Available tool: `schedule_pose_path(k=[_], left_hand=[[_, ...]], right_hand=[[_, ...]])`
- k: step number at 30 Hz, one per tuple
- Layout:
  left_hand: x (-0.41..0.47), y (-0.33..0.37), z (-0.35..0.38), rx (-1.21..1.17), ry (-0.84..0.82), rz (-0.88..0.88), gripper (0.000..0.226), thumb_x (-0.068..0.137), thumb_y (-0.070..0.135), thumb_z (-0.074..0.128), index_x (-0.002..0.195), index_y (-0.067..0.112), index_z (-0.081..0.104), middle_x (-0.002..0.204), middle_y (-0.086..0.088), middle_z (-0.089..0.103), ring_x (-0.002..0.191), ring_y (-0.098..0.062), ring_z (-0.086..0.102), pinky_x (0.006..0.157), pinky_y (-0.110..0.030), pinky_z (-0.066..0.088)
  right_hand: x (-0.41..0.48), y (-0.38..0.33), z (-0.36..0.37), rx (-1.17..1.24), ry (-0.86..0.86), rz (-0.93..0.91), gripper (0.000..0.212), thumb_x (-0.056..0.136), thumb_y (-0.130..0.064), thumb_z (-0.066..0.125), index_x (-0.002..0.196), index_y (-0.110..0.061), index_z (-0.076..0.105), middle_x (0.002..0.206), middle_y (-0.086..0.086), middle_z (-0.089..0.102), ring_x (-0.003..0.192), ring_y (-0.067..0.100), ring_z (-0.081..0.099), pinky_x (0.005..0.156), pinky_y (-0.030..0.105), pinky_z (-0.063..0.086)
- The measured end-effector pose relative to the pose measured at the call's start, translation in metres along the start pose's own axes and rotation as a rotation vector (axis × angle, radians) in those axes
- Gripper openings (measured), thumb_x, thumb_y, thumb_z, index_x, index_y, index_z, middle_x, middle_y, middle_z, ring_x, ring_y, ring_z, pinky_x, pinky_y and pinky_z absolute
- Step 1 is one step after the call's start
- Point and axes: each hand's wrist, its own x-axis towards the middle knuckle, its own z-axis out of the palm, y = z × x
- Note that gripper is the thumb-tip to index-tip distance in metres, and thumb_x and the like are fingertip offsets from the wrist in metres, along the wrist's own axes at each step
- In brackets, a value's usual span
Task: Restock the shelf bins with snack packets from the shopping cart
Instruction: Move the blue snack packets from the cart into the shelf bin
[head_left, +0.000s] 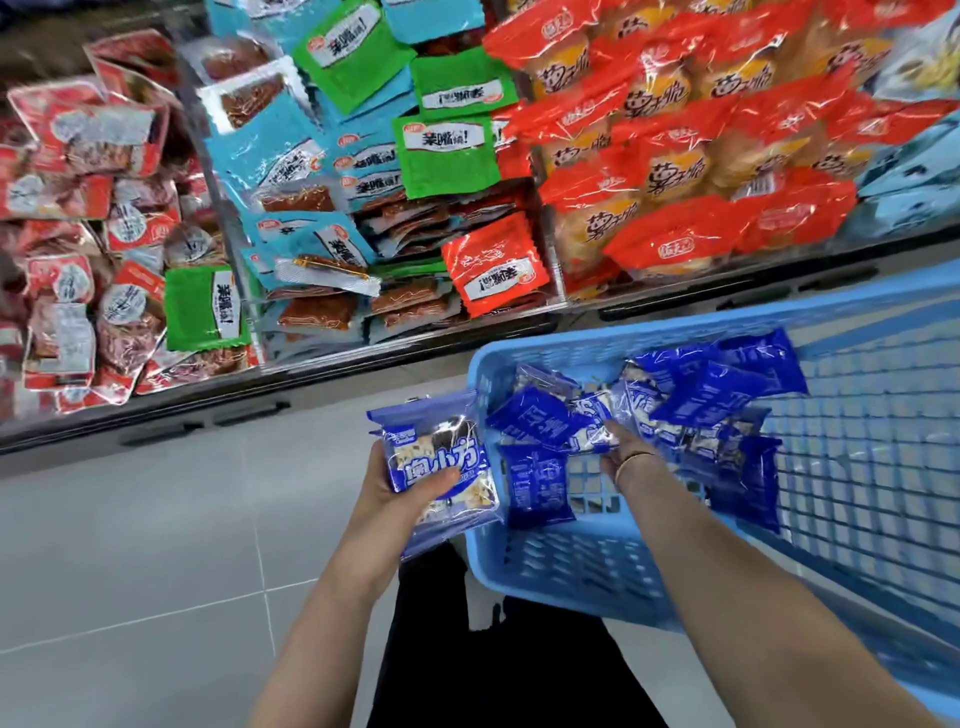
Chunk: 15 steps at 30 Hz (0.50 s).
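A light blue plastic shopping cart basket (582, 587) stands at the lower right with several dark blue snack packets (717, 395) inside. My left hand (400, 499) grips a stack of blue packets (441, 462) just outside the basket's left rim, thumb across the front. My right hand (621, 447) reaches into the basket and pinches a blue packet (592, 421) lying among the others. Shelf bins run across the top of the view.
Clear shelf bins hold red packets (78, 223) at left, mixed blue, green and red packets (353, 171) in the middle, and orange-red cake packets (675, 130) at right. Pale blue packets (914, 176) lie at far right. Grey tiled floor (130, 545) spreads below the shelf.
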Motion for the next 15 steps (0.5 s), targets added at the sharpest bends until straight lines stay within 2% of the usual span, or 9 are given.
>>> schedule_pose_path(k=[3,6,9,10,13,14,15], left_hand=[[-0.001,-0.001,-0.002,-0.004,0.011,0.006,0.061,0.057,0.02,0.079,0.114,0.02,0.056,0.1,-0.003,0.075,0.089,-0.021,0.072,0.065,-0.024,0.057],[-0.004,-0.001,-0.001,-0.018,0.024,0.004,0.06,0.058,0.02,0.078,0.114,0.02,0.056,0.101,-0.003,0.074,0.089,-0.022,0.072,0.065,-0.025,0.057],[-0.006,-0.003,0.002,-0.03,0.04,0.011,0.059,0.059,0.019,0.079,0.113,0.022,0.055,0.099,-0.002,0.075,0.089,-0.023,0.072,0.063,-0.025,0.057],[-0.007,-0.004,0.002,-0.026,0.05,0.011,0.058,0.061,0.018,0.08,0.113,0.022,0.055,0.1,-0.002,0.074,0.089,-0.023,0.072,0.063,-0.025,0.057],[-0.007,-0.007,0.004,0.004,0.077,0.014,0.05,0.071,0.009,0.079,0.114,0.02,0.055,0.1,-0.002,0.074,0.088,-0.021,0.072,0.065,-0.028,0.057],[-0.009,-0.007,0.004,0.021,0.085,0.011,0.049,0.072,0.009,0.079,0.113,0.02,0.054,0.1,-0.001,0.074,0.087,-0.019,0.073,0.066,-0.028,0.056],[-0.013,-0.007,0.004,0.036,0.093,0.008,0.048,0.072,0.008,0.079,0.112,0.02,0.054,0.099,-0.001,0.074,0.086,-0.018,0.073,0.065,-0.028,0.055]], right_hand=[[-0.005,0.0,0.004,0.057,0.053,0.025,0.052,0.088,-0.027,0.062,0.132,-0.004,0.048,0.089,0.003,0.056,0.067,0.012,0.05,0.042,0.016,0.049],[-0.023,-0.001,0.001,0.072,0.113,0.106,0.048,0.086,-0.029,0.066,0.126,-0.007,0.054,0.108,0.016,0.062,0.061,0.015,0.05,0.035,0.019,0.047],[-0.042,-0.002,-0.018,0.108,0.076,0.125,0.042,0.087,-0.025,0.065,0.123,-0.005,0.054,0.091,0.012,0.06,0.064,0.019,0.056,0.037,0.022,0.05],[-0.048,-0.002,-0.026,0.106,0.08,0.125,0.039,0.087,-0.024,0.065,0.12,-0.006,0.056,0.091,0.013,0.061,0.064,0.019,0.056,0.038,0.023,0.05],[-0.066,-0.004,-0.047,0.059,0.091,0.116,0.02,0.087,-0.025,0.063,0.099,-0.009,0.059,0.116,0.018,0.063,0.072,0.019,0.061,0.038,0.018,0.048],[-0.075,-0.006,-0.053,0.059,0.065,0.122,0.014,0.089,-0.025,0.06,0.088,-0.011,0.057,0.119,0.019,0.063,0.082,0.021,0.065,0.037,0.016,0.046],[-0.083,-0.008,-0.059,0.067,0.029,0.131,0.017,0.09,-0.025,0.057,0.078,-0.014,0.052,0.113,0.02,0.065,0.09,0.023,0.068,0.036,0.015,0.044]])
